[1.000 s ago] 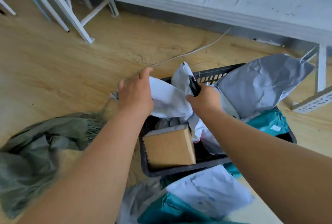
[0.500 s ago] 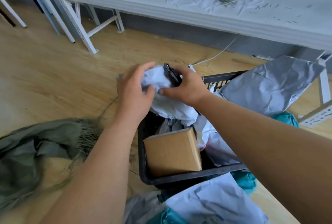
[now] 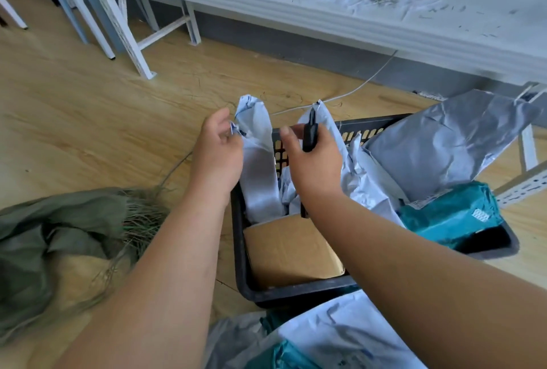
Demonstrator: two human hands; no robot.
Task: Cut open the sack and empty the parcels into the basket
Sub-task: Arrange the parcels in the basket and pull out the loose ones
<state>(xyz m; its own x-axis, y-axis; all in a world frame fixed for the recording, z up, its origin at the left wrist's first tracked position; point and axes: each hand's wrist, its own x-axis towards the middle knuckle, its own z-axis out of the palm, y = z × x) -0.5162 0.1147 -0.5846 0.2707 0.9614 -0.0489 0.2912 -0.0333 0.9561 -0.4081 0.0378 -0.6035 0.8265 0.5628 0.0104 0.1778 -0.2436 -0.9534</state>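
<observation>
Head view: teal parcel (image 3: 450, 214) label (image 3: 480, 214) unreadable.

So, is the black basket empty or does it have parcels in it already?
Not empty. The black basket holds a brown cardboard box, a teal parcel and pale mailer bags. A grey bag leans over its far rim.

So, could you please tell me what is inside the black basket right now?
In the black basket sit a brown cardboard box, crumpled white mailer bags, a teal parcel and a large grey bag leaning over the rim. Anything beneath them is covered.
</observation>
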